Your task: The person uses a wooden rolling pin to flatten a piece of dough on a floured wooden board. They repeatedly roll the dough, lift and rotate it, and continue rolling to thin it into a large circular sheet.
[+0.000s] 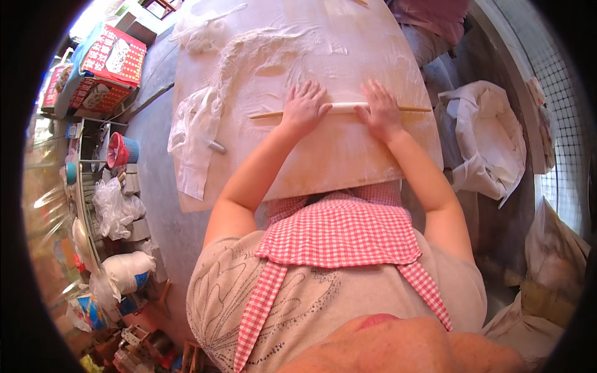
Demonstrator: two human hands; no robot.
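A slim wooden rolling pin (413,109) with tapered ends lies crosswise on a floured board (348,161). Around its middle is a white band that looks like dough (346,107). My left hand (303,109) rests over the left part of the pin, its fingers stretched forward and apart. Over the right part lies my right hand (380,110), also with spread fingers. Both thumbs point inward, toward each other along the white band. What lies under the palms is hidden.
Loose flour (249,50) covers the board's far left. A whitish plastic sheet (194,137) hangs over its left edge, beside a small grey cylinder (217,147). An open white sack (488,140) stands at right. Red boxes (115,59) and a blue-and-red basket (122,150) are at left.
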